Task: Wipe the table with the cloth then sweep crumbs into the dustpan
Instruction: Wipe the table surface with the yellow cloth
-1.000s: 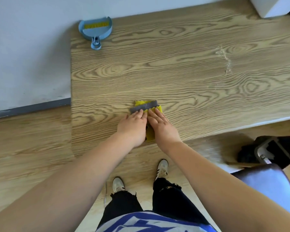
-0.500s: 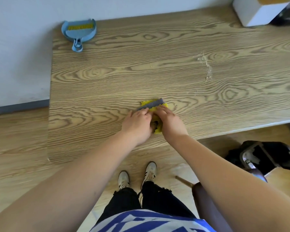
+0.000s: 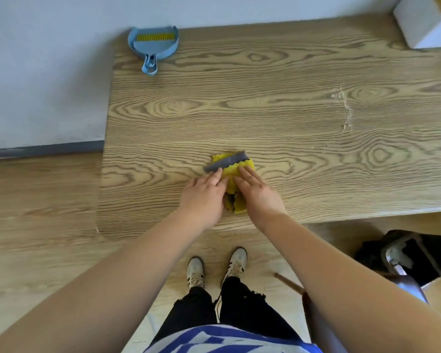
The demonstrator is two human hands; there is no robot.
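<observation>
A yellow cloth with a grey strip (image 3: 233,167) lies folded on the wooden table (image 3: 265,118), near its front edge. My left hand (image 3: 203,197) rests flat on the cloth's left side, fingers straight. My right hand (image 3: 257,192) presses its right side, also with straight fingers. The cloth's near end bunches up between the two hands. A line of pale crumbs (image 3: 345,108) runs across the table to the right of the cloth, with a few specks (image 3: 261,100) further left. A blue dustpan with a yellow-bristled brush (image 3: 153,43) sits at the table's far left corner.
A white box (image 3: 425,24) stands at the far right corner against the wall. A dark chair (image 3: 402,261) and a chair leg (image 3: 289,284) are on the floor to my right. My feet stand close to the table's front edge.
My fingers have straightened and spread flat over the cloth; half a second ago they were more curled on it. The cloth stays in the same place on the table.
</observation>
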